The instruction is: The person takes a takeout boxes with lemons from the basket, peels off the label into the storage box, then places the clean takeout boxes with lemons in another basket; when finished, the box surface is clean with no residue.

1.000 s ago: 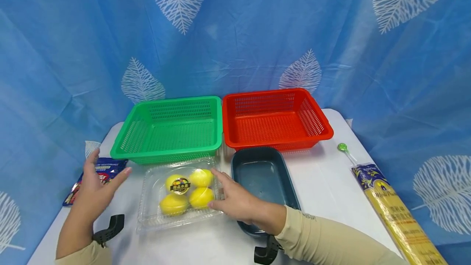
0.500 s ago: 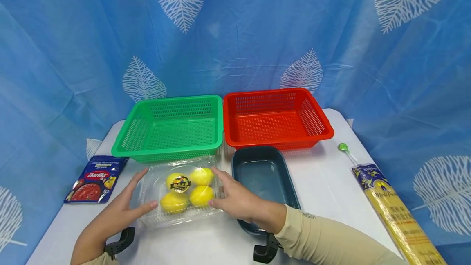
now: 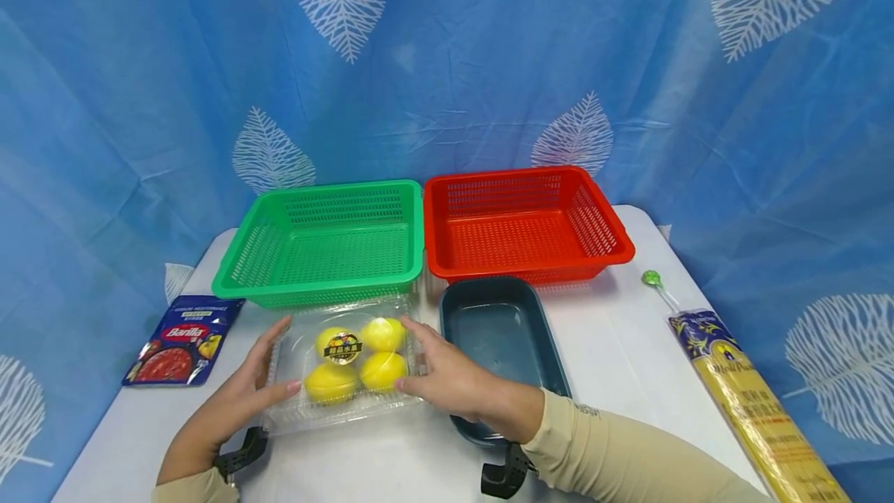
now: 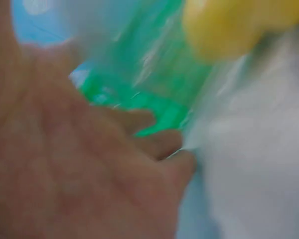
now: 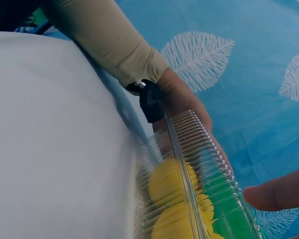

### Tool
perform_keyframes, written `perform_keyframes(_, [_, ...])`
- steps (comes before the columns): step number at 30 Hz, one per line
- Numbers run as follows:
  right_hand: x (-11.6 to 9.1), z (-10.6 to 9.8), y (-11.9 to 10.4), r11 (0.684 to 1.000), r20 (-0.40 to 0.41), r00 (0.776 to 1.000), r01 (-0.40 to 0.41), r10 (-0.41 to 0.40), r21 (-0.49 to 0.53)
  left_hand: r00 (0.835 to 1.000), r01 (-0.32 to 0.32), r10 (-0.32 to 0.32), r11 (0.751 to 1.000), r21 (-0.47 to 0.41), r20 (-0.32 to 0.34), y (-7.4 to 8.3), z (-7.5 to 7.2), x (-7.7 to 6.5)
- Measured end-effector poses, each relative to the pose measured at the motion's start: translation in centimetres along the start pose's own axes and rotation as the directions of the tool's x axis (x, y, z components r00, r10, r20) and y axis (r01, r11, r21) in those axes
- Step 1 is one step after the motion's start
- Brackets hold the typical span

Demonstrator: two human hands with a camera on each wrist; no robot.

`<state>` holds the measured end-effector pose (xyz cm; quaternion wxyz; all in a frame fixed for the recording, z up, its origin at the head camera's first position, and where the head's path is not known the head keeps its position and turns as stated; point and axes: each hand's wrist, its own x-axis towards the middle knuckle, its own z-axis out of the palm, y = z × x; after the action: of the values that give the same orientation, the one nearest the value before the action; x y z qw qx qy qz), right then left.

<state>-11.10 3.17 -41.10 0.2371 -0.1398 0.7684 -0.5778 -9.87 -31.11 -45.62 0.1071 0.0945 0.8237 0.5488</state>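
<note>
A clear plastic clamshell box (image 3: pixel 352 408) with several yellow lemons (image 3: pixel 331 384) and a dark label on its lid lies in front of the green basket. At its left side is my left hand (image 3: pixel 233 402), fingers extended along the edge and thumb over the near left part of the lid. My right hand (image 3: pixel 454 379) is at the right side, fingers and thumb spread at the edge. The right wrist view shows the right thumb (image 5: pixel 274 193) close to the box's ridged rim. Contact of the left fingers is unclear in the blurred left wrist view.
Behind the box stand a green basket (image 3: pixel 321 289) and a red basket (image 3: pixel 527 264). A dark blue tray (image 3: pixel 499 340) sits under the right forearm. A Barilla pouch (image 3: pixel 178 344) lies left; a green lollipop (image 3: pixel 652 279) and a yellow pasta pack (image 3: pixel 754 410) lie right.
My left hand has come from above the Barilla pouch, moving right to the left side of the clamshell box. The right hand and the box have stayed in place.
</note>
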Motion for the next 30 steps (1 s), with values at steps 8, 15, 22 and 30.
perform_keyframes(8, [0.0,0.1,0.0,1.0,-0.008,1.0,-0.007,0.007,-0.025,0.992,-0.05,0.03,0.985,-0.167,-0.121,-1.1,1.4,0.9])
perform_keyframes(15, [-0.1,0.1,0.0,0.998,-0.007,1.0,-0.014,0.014,-0.06,0.987,-0.024,-0.014,0.973,-0.231,-0.162,-0.9,1.8,1.1])
perform_keyframes(22, [-0.4,-0.7,-0.4,1.0,-0.005,1.0,0.018,-0.018,-0.022,0.985,-0.012,-0.033,0.965,-0.263,-0.167,-0.9,1.9,1.2])
perform_keyframes(30, [0.0,-2.2,-1.4,0.985,-0.123,0.978,0.172,-0.169,0.01,0.987,-0.04,-0.004,0.961,-0.272,-0.16,-1.1,1.8,1.1])
